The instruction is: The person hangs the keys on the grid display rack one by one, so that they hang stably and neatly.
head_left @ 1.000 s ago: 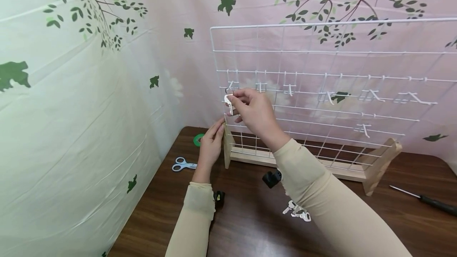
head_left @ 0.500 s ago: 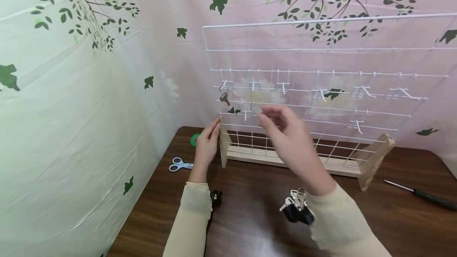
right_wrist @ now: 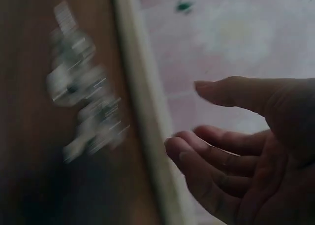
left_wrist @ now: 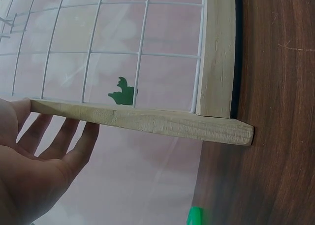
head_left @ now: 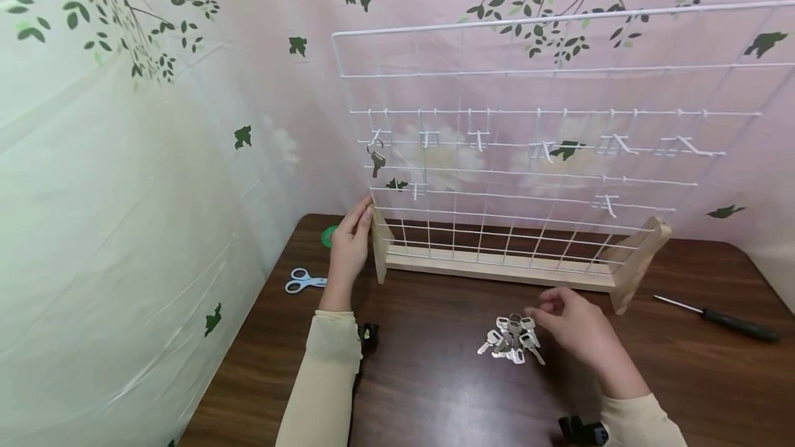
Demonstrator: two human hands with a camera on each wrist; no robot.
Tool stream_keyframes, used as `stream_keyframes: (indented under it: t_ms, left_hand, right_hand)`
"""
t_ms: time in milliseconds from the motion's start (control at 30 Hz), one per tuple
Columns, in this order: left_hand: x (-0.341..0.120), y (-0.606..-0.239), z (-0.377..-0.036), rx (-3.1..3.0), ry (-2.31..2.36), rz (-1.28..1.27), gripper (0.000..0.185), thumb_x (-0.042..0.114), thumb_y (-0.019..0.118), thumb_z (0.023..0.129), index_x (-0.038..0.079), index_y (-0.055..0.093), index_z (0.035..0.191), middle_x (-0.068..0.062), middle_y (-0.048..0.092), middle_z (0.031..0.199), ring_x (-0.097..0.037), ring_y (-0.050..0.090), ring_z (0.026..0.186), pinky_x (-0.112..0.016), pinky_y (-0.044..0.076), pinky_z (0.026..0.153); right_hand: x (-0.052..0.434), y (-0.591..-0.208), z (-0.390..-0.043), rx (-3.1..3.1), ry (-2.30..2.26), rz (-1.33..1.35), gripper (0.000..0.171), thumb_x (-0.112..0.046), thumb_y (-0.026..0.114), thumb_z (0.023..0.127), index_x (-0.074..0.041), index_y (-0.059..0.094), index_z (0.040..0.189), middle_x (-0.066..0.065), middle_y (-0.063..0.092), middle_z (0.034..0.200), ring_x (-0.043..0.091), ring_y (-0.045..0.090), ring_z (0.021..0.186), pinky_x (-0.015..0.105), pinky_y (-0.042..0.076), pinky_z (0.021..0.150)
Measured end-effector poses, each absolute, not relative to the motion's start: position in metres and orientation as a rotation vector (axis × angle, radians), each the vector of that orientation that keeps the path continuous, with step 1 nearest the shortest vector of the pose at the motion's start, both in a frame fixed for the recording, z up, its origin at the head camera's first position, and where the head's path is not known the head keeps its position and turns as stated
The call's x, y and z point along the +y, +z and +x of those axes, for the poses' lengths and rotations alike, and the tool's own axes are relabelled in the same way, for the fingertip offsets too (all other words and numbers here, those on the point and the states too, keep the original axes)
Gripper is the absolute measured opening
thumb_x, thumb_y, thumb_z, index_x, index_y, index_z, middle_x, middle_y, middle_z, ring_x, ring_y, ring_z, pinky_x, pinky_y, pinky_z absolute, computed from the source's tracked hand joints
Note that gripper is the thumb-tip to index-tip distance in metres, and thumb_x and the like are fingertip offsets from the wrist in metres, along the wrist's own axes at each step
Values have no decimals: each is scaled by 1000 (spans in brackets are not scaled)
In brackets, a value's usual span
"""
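Observation:
A white wire grid rack stands in a wooden base on the brown table. One key on a ring hangs from the leftmost hook. My left hand rests with straight fingers against the rack's left wooden foot. My right hand hovers low over the table, fingers loosely bent and holding nothing, just right of a pile of several silver keys. The right wrist view is blurred; it shows the relaxed fingers and the keys.
Blue-handled scissors and a green tape roll lie at the table's left back. A black-handled screwdriver lies at the right. Several bare hooks line the grid. Patterned sheets hang behind and to the left.
My right hand let go of the key now hanging on the leftmost hook and came down to the key pile on the table. The left hand stayed at the rack's foot.

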State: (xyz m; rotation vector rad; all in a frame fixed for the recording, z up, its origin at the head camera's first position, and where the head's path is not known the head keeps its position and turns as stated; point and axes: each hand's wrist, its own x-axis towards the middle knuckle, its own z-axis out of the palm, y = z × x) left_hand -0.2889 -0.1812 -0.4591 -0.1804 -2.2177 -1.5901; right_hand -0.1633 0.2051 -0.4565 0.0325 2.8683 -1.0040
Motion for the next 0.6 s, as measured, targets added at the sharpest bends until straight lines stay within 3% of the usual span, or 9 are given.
stream_keyframes:
  t_ms: [167,300,600]
  left_hand:
    - [-184,-460,-289,-2225,-1586,-169,44,40,55,112,22,62,152,-5,58,161,-26,52,153,-51,45,126]
    - [-183,-462,-288,-2231,-1579,-176,45,38,55,112,17,62,152,-8,59,160,-27,53,152,-51,46,126]
    - [-181,-460,-289,-2219,-1583,-196,44,39,55,112,22,63,152,-10,58,160,-27,54,152,-51,46,125]
  right_hand:
    - [213,-493,-172,2782,-942,34,39,-30,78,93,3,70,113,4,73,93,13,60,78,30,46,71]
    - [211,-501,-175,2777,-912,36,39,-32,79,91,2,70,108,4,71,90,15,59,79,31,47,71]
    - [208,-505,-182,2748,-897,39,30,-34,78,93,-4,73,95,7,73,92,18,60,78,33,48,70]
